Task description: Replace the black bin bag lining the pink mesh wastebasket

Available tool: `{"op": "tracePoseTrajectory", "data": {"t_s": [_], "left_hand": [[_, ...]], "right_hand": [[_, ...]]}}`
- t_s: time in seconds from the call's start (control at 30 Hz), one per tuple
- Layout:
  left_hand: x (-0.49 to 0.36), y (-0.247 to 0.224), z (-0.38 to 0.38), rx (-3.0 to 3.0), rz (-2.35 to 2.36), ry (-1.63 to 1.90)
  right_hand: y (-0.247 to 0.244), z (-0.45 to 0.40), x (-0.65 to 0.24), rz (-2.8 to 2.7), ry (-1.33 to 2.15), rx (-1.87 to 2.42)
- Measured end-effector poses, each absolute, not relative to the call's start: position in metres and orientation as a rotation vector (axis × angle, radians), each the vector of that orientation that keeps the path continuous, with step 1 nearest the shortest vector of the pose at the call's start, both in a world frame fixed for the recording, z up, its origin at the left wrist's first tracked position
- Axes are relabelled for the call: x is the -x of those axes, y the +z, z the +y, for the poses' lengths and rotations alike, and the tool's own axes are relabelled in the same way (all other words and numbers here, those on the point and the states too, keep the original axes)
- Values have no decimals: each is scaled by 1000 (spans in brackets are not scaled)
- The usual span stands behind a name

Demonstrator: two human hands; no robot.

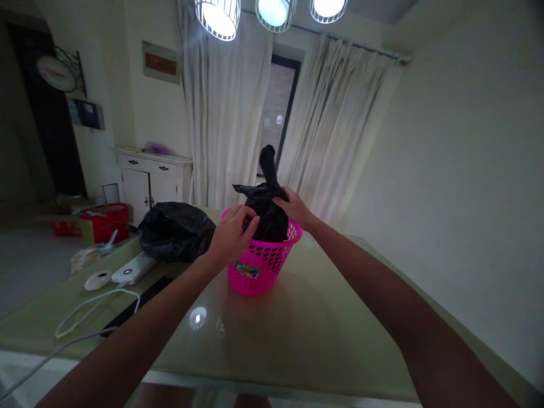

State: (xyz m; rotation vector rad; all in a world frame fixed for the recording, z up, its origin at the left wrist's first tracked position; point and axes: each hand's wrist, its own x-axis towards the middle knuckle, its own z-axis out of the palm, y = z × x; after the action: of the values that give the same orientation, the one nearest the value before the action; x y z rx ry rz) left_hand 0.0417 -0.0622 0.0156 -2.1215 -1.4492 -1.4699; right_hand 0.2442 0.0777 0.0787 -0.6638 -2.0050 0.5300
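Observation:
A knotted black plastic bag (pixel 272 218) sits in a pink plastic basket (pixel 255 277) on the table, its twisted top standing up above the rim. My right hand (pixel 296 208) is closed on the bag just below its knot, thumb toward the front. At the basket's left side, my left hand (pixel 233 233) is close to the rim and the bag; its fingers are bent, with a gap between them and the thumb. Nothing shows in that gap but the dark bag behind. The basket has round holes and a colourful label on its front.
Left of the basket lies another black plastic bag (pixel 174 232), puffed open. A white power bank (pixel 134 269) with a cable, a round white object (pixel 97 280) and a dark flat device (pixel 147 300) lie on the glossy table (pixel 297 340). A wall stands to the right.

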Motion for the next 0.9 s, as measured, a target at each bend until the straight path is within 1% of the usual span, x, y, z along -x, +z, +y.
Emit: {"op": "tracePoseTrajectory", "data": {"t_s": [0.03, 0.1, 0.27, 0.43, 0.53, 0.67, 0.77, 0.83, 0.9], "left_hand": [[-44, 21, -57, 2074, -1422, -1536], [-47, 32, -46, 2075, -1424, -1532], [-40, 52, -30, 2317, -1623, -1236], [-5, 55, -30, 2198, -1649, -1081], [2, 51, -29, 2129, -1666, -1105], [-15, 48, -33, 2257, -1518, -1288], [-24, 51, -37, 2361, -1509, -1193], [-20, 53, -36, 2340, -1503, -1088], [-10, 54, -32, 2252, -1545, -1083]], "right_hand": [[76, 70, -246, -2096, 525, 639], [72, 56, -249, -2227, 498, 616], [66, 37, -257, -2387, 497, 602], [60, 36, -278, -2367, 537, 752], [58, 35, -279, -2329, 464, 775], [56, 30, -266, -2278, 312, 730], [56, 25, -262, -2295, 289, 708], [56, 25, -267, -2322, 271, 704], [55, 27, -274, -2333, 223, 735]]}}
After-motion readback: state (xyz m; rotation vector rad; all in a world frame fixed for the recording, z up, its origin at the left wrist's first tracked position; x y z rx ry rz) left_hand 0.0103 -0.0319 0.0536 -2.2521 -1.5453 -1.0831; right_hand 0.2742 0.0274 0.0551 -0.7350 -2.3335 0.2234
